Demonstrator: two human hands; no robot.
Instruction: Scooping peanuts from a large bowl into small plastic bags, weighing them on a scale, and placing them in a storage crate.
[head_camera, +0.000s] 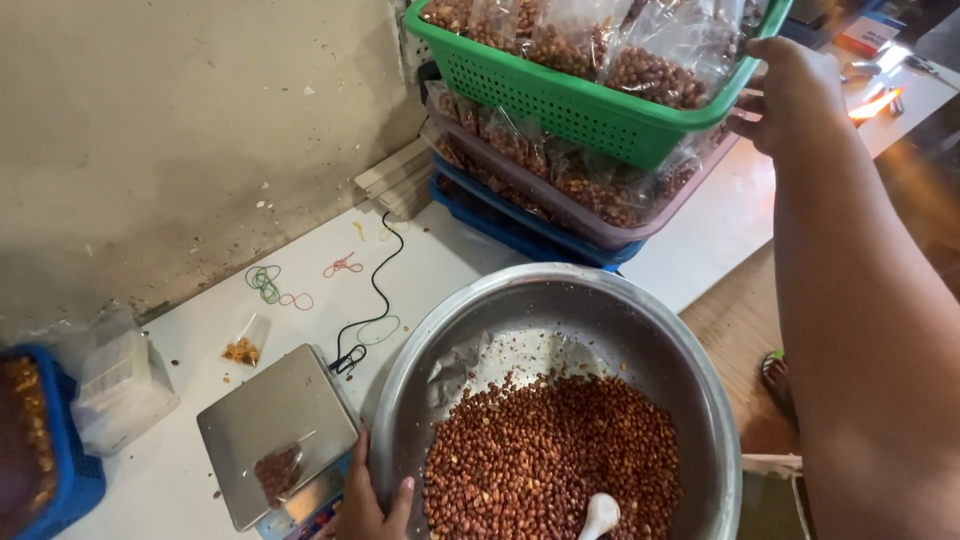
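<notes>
The right hand (795, 95) reaches up and away to the far right corner of the desk (690, 255), where its grip closes on the right rim of a green basket (560, 95). The fingers wrap the rim's edge, thumb side on top, so the grip is pressed onto the basket rather than spread. The basket lies straight ahead of that arm, tilted, its long axis running left to right along the far edge; it sits on top of a stack, a pale pink tray (600, 215) below it and a blue tray (520, 235) under that. The left hand (365, 505) is well apart from the basket, at the near edge, its fingers curled over the rim of a large steel bowl (700, 400), so the right hand alone is on the basket.

Clear plastic packets of brown peanuts (650, 60) fill the basket and the pink tray. The bowl holds loose red-brown peanuts (550, 460) and a white scoop (600, 512). Just left of the bowl stands a flat steel scale (275, 420) with one small filled packet (277, 470) on it. Coloured rubber bands (270, 285) lie near the wall, and a blue crate (40, 440) stands at the left edge.
</notes>
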